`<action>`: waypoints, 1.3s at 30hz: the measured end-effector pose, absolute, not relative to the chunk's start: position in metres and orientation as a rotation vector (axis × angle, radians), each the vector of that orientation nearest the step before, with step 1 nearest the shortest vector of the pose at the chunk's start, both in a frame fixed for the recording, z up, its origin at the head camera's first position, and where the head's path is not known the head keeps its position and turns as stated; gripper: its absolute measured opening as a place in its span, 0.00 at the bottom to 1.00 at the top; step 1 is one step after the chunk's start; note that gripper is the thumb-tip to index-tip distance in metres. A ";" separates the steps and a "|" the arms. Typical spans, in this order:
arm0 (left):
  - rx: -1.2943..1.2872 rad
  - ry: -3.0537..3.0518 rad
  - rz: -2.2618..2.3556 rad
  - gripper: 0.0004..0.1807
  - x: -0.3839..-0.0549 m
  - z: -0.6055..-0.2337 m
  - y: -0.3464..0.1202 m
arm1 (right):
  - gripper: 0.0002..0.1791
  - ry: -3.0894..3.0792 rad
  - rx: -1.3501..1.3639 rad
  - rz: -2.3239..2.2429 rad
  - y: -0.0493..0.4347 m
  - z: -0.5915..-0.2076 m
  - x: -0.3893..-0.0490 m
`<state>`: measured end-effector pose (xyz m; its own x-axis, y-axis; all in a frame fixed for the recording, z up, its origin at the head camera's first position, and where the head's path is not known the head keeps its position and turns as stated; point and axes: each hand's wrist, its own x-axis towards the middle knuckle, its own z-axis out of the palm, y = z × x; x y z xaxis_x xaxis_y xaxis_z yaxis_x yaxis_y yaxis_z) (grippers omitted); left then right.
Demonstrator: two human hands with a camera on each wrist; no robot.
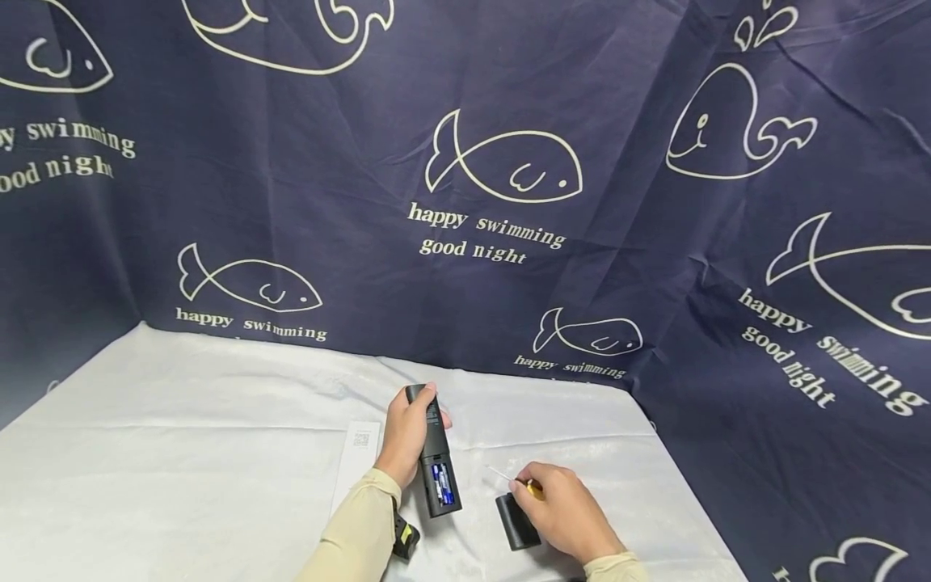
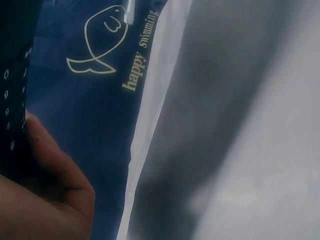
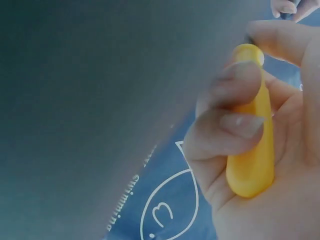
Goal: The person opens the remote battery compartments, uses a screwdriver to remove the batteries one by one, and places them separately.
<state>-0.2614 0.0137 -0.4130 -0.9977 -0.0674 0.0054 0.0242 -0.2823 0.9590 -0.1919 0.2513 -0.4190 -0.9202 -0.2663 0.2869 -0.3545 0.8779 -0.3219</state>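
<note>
My left hand [image 1: 404,432] grips a black remote control [image 1: 435,436] by its upper half, back side up. Its battery bay is uncovered, and blue batteries [image 1: 442,483] lie side by side in it. The keypad side of the remote shows at the left edge of the left wrist view. To the right, my right hand [image 1: 569,509] holds a screwdriver with a yellow handle [image 3: 252,165], fingers curled round it, its thin shaft pointing left toward the remote. A black battery cover [image 1: 518,523] is right at the fingertips of this hand; a dark blurred shape fills much of the right wrist view.
Beneath the left forearm, a white box or card [image 1: 356,453] with a printed label lies on the white tablecloth [image 1: 182,453]. Dark blue curtains [image 1: 349,186] with fish prints stand behind and beside the table. A black and yellow device [image 1: 405,535] sits at the left wrist.
</note>
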 end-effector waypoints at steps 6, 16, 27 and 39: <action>0.002 -1.944 -2.445 0.19 -0.262 -0.414 0.010 | 0.04 -2.835 0.572 0.646 0.246 -0.415 -0.189; 0.039 -2.003 -2.395 0.20 -0.264 -0.416 0.003 | 0.07 -2.774 0.692 0.719 0.232 -0.409 -0.184; 0.077 -2.065 -2.356 0.17 -0.265 -0.416 0.003 | 0.05 -2.530 1.137 0.735 0.216 -0.407 -0.177; 0.119 -2.075 -2.343 0.18 -0.264 -0.414 0.002 | 0.04 -2.567 1.161 0.697 0.212 -0.406 -0.175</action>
<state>-0.2644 0.0020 -0.4135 -0.9971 -0.0575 -0.0505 -0.0432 -0.1222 0.9916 -0.1748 0.2118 -0.4056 -0.6557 -0.6408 0.3993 -0.7547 0.5707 -0.3235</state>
